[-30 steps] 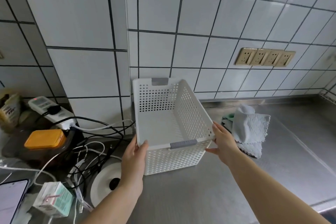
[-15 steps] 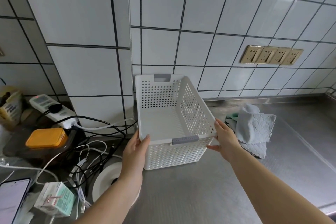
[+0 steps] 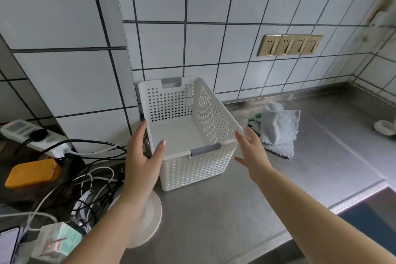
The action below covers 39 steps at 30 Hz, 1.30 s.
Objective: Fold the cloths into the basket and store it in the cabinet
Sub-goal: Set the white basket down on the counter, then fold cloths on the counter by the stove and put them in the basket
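The white perforated basket (image 3: 188,135) stands upright at frame centre on the steel worktop (image 3: 214,221), against the tiled wall. The left hand (image 3: 142,156) and right hand (image 3: 251,152) flank its near corners, fingers straight and spread, gripping nothing. Grey cloths (image 3: 276,128) lie just right of the basket.

Both forearms are extended forward from the near edge. The left hand (image 3: 141,156) is held open, fingers straight, thumb spread to the right. The right hand (image 3: 251,152) is likewise opened, fingers straight and slightly splayed, nothing gripped.
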Each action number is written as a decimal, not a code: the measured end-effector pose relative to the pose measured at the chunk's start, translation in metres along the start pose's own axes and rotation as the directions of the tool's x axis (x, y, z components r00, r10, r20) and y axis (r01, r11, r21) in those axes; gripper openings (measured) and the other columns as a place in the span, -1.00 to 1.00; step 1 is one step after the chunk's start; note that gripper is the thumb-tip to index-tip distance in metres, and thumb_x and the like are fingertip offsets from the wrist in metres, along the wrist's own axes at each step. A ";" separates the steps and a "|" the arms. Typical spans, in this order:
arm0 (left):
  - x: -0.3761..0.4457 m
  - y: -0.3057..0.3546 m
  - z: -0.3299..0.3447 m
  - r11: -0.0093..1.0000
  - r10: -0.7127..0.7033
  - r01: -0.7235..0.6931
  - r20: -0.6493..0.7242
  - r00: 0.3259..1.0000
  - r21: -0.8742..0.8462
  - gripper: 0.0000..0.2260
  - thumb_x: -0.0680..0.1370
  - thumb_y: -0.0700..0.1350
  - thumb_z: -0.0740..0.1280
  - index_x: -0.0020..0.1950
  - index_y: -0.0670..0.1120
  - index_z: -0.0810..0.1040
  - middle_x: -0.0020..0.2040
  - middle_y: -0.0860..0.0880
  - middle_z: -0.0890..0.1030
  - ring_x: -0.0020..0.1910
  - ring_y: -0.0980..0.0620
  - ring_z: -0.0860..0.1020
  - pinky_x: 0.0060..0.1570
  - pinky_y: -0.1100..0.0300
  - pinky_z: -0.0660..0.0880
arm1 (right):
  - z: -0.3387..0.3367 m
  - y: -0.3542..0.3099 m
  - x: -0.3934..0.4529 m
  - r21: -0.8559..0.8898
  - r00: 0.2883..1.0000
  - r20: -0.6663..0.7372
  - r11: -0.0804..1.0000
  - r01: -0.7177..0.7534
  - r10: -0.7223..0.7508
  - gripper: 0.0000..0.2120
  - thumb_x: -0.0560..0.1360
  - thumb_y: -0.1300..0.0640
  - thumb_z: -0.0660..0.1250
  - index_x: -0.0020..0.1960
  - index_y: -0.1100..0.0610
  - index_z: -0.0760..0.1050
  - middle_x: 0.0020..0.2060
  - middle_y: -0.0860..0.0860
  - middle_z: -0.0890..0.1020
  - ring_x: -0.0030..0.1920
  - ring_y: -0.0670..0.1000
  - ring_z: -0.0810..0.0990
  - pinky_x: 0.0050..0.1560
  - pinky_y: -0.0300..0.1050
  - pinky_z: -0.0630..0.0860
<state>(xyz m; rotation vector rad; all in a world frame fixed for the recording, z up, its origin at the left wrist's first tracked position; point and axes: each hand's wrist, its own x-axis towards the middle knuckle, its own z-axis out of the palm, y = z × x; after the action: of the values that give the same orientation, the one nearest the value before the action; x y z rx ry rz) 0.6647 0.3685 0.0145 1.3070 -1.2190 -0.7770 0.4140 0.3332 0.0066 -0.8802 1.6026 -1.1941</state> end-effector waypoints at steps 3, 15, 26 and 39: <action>-0.003 0.020 0.011 0.988 0.146 -0.150 0.092 0.985 0.041 -0.52 0.56 -0.09 0.31 0.45 0.10 0.27 0.41 0.22 0.31 0.41 0.26 0.25 0.40 0.21 0.18 | -0.023 0.007 -0.025 -0.037 0.997 -0.046 0.998 0.056 -0.057 -0.36 0.51 -0.12 0.28 0.50 -0.08 0.09 0.44 -0.01 0.28 0.34 -0.01 0.37 0.17 0.06 0.51; -0.128 0.044 0.124 0.992 0.126 -0.070 0.673 0.729 -0.109 -0.46 0.39 0.12 0.35 0.35 0.14 0.33 0.34 0.14 0.40 0.34 0.25 0.33 0.33 0.23 0.22 | -0.154 0.049 -0.193 0.006 0.899 -0.438 1.000 0.003 0.000 -0.43 0.51 -0.06 0.28 0.47 -0.01 0.19 0.40 0.02 0.35 0.31 0.00 0.41 0.20 0.09 0.50; -0.355 0.070 0.109 0.991 0.127 0.032 0.978 0.165 -0.134 -0.59 0.54 -0.09 0.34 0.38 0.08 0.36 0.31 0.16 0.41 0.28 0.22 0.37 0.24 0.26 0.32 | -0.194 0.150 -0.469 0.102 0.636 -0.760 0.992 -0.080 0.129 -0.46 0.51 -0.11 0.24 0.44 0.00 0.23 0.37 -0.01 0.38 0.25 -0.05 0.42 0.20 0.04 0.51; -0.614 0.083 0.024 0.998 0.014 0.065 0.905 -0.425 0.015 -0.61 0.51 -0.04 0.38 0.32 0.08 0.42 0.32 0.07 0.46 0.32 0.12 0.41 0.35 0.06 0.35 | -0.156 0.252 -0.767 0.402 0.195 -0.899 0.915 0.016 0.392 -0.52 0.54 -0.04 0.25 0.42 0.03 0.29 0.35 0.03 0.39 0.20 -0.10 0.42 0.14 -0.03 0.51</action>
<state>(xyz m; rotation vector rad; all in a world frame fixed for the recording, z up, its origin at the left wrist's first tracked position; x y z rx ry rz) 0.4733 0.9556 -0.0414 0.0613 -2.5073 -2.3011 0.5062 1.1500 -0.0249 0.5687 2.2479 -1.9310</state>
